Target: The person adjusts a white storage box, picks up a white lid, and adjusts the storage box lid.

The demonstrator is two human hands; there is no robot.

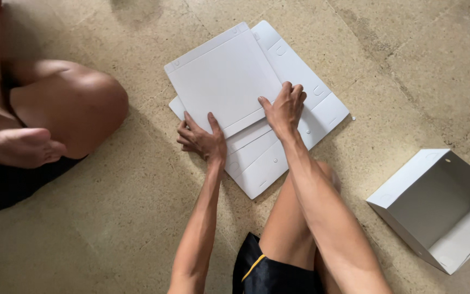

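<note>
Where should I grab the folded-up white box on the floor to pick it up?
Probably by the folded white box's upright side wall. It lies with its open mouth facing up and toward the right, so come from above and pinch the thin top edge, thumb outside and fingers inside. Both hands are busy pressing the flat white cardboard sheet.

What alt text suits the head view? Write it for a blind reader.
Both hands, left hand and right hand, press on a flat white die-cut cardboard box blank on a beige stone floor. A folded white cardboard box lies right; another person's knee left.
</note>
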